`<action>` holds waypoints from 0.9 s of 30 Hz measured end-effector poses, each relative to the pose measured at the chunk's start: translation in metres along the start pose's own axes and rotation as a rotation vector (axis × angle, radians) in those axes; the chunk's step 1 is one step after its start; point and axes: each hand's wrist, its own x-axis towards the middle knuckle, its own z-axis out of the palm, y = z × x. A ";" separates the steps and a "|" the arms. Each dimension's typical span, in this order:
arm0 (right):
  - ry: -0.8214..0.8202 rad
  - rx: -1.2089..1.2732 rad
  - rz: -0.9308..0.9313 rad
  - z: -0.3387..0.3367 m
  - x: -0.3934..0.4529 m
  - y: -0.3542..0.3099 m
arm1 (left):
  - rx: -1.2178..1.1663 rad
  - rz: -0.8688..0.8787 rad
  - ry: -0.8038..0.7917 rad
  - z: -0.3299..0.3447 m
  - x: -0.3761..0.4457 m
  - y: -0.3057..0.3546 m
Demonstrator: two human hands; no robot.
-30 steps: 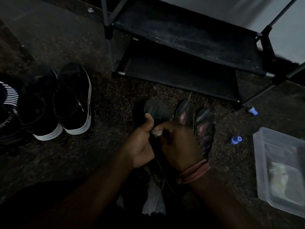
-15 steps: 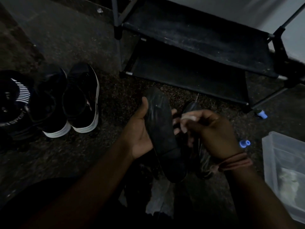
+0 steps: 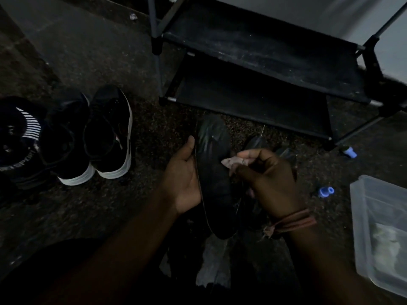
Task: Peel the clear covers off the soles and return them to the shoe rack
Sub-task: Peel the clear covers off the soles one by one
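While our left hand (image 3: 185, 172) cradles the sole (image 3: 214, 177) at six o'clock from the shoe rack (image 3: 264, 62), our right hand (image 3: 266, 175) pinches the clear cover's (image 3: 234, 161) edge; we should peel low and steadily.

The plastic box (image 3: 361, 216) is cut off at the right edge.

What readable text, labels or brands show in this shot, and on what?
"SPORT", partly cut off and dim: on the striped dark shoe at far left; letters before it too blurred to read.
Black sneakers with white soles: no legible marking.
Insole, shoe rack, clear plastic box: none.
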 end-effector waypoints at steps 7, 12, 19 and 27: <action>0.051 -0.764 -0.571 0.004 0.000 0.022 | 0.237 -0.093 0.022 0.003 -0.002 -0.011; -0.023 -0.795 -0.550 0.005 0.000 0.028 | 0.399 -0.076 0.105 0.003 -0.003 -0.018; -0.376 -0.808 -0.451 0.021 -0.016 0.020 | 0.221 0.007 0.245 0.000 0.003 0.000; -0.103 -0.658 -0.494 0.019 -0.011 0.028 | 0.205 -0.041 0.163 -0.014 0.006 0.003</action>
